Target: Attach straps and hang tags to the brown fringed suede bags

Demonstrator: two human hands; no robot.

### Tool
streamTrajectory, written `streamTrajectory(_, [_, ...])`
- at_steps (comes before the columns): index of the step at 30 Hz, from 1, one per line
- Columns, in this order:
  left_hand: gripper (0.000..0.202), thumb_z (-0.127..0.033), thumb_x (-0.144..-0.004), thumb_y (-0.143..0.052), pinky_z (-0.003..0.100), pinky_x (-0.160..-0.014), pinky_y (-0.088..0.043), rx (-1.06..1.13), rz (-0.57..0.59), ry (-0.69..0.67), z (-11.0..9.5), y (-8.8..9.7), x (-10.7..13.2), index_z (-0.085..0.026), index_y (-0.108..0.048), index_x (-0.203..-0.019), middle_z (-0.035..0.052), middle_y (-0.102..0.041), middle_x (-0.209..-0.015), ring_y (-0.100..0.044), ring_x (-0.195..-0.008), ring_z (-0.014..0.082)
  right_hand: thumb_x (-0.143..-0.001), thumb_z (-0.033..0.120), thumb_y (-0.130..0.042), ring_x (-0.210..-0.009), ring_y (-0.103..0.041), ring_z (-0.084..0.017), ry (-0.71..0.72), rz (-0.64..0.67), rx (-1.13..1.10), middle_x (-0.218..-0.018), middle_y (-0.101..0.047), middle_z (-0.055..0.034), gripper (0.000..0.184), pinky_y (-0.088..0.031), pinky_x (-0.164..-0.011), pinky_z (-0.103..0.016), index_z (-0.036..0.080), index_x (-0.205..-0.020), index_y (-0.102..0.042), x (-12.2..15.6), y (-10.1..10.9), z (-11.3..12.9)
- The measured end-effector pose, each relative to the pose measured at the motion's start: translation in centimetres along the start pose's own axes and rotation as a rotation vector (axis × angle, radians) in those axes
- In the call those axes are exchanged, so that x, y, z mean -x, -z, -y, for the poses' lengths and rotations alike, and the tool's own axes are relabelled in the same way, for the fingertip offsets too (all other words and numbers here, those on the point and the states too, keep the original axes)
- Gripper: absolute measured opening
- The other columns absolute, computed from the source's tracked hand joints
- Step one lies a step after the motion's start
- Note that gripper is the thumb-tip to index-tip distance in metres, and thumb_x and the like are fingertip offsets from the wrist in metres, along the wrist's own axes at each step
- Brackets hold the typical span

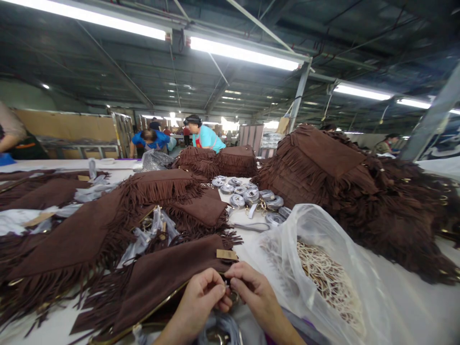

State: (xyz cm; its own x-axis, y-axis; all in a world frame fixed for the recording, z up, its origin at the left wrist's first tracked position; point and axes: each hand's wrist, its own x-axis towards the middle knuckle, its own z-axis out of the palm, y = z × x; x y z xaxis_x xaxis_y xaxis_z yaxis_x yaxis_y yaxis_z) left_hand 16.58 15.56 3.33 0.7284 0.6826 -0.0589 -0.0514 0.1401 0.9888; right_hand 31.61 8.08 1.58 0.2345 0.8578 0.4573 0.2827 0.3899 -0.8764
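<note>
My left hand [203,299] and my right hand [256,293] meet at the near end of a brown fringed bag [161,273]. Both are closed, with thumbs and fingertips pinched around something small and dark that I cannot make out. A metal ring shows just below the fingertips. The bag lies on its side with its gold zipper [168,297] facing me. Past my fingers a tan card tag [226,254] rests on the bag. Under my wrists sits a coiled grey strap [221,326] with metal hardware, partly hidden.
A clear plastic bag [305,225] of pale looped strings [323,273] stands to the right. Behind it rises a big heap of brown fringed bags [323,158]. Several coiled straps [251,195] lie mid-table. More fringed bags spread left. People [208,138] work across the table.
</note>
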Motion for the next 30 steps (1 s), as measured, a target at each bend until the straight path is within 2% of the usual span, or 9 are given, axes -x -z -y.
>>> streamTrajectory(2, [0.037, -0.048, -0.064, -0.072, 0.026, -0.058, -0.05, 0.0, 0.004, 0.006, 0.05, 0.01, -0.01, -0.016, -0.053, -0.066, 0.0021, -0.064, -0.062, -0.061, -0.058, 0.0142, -0.088, 0.027, -0.064, -0.081, -0.062, -0.016, 0.022, 0.036, -0.028, -0.087, -0.065, -0.0021, 0.011, -0.049, -0.073, -0.026, 0.026, -0.089, -0.075, -0.09, -0.06, -0.08])
streamTrajectory(5, [0.037, -0.047, -0.063, -0.073, 0.025, -0.057, -0.049, 0.005, 0.002, 0.009, 0.19, 0.05, -0.05, -0.017, -0.052, -0.066, 0.0012, -0.063, -0.06, -0.061, -0.057, 0.0136, -0.085, 0.023, -0.066, -0.079, -0.06, -0.016, 0.041, 0.053, -0.043, -0.081, -0.064, -0.0006, 0.009, -0.046, -0.073, -0.025, 0.024, -0.081, -0.073, -0.16, -0.31, -0.22])
streamTrajectory(9, [0.035, -0.046, -0.065, -0.069, 0.023, -0.053, -0.048, -0.018, -0.001, -0.002, 0.26, -0.02, -0.09, -0.017, -0.052, -0.066, 0.0019, -0.064, -0.06, -0.059, -0.054, 0.0127, -0.084, 0.019, -0.062, -0.071, -0.057, -0.015, -0.022, 0.039, -0.001, -0.073, -0.061, 0.0011, 0.013, -0.043, -0.068, -0.024, 0.021, -0.072, -0.066, -0.14, -0.4, -0.22])
streamTrajectory(12, [0.032, -0.047, -0.068, -0.063, 0.019, -0.04, -0.038, -0.096, -0.04, -0.032, 0.08, -0.15, -0.02, -0.016, -0.054, -0.07, 0.0026, -0.065, -0.06, -0.049, -0.043, 0.0086, -0.085, 0.02, -0.06, -0.069, -0.055, -0.014, -0.046, 0.027, 0.052, -0.072, -0.06, 0.001, 0.014, -0.042, -0.065, -0.023, 0.02, -0.072, -0.062, -0.13, -0.21, -0.19])
streamTrajectory(15, [0.029, -0.045, -0.07, -0.059, 0.017, -0.034, -0.025, -0.17, -0.086, -0.037, -0.15, -0.2, 0.15, -0.017, -0.054, -0.073, 0.0003, -0.063, -0.06, -0.037, -0.034, 0.0045, -0.086, 0.021, -0.059, -0.071, -0.056, -0.015, 0.011, 0.026, 0.121, -0.074, -0.061, 0.0003, 0.014, -0.042, -0.067, -0.023, 0.02, -0.072, -0.062, -0.14, -0.04, -0.12])
streamTrajectory(21, [0.021, -0.039, -0.07, -0.054, 0.018, -0.037, -0.024, -0.26, -0.059, -0.049, -0.29, -0.09, 0.29, -0.019, -0.049, -0.066, -0.005, -0.053, -0.051, -0.037, -0.037, 0.0055, -0.088, 0.017, -0.058, -0.073, -0.058, -0.014, 0.086, 0.078, 0.2, -0.076, -0.063, -0.0004, 0.015, -0.043, -0.068, -0.022, 0.02, -0.074, -0.064, -0.06, -0.16, 0.22])
streamTrajectory(30, [0.012, -0.032, -0.068, -0.05, 0.02, -0.041, -0.027, -0.304, -0.06, -0.049, -0.04, 0.05, 0.14, -0.02, -0.049, -0.066, -0.0064, -0.049, -0.049, -0.038, -0.039, 0.0079, -0.087, 0.014, -0.058, -0.073, -0.058, -0.015, 0.1, 0.075, 0.236, -0.075, -0.062, -0.0002, 0.015, -0.044, -0.068, -0.023, 0.02, -0.074, -0.064, -0.09, -0.15, 0.56])
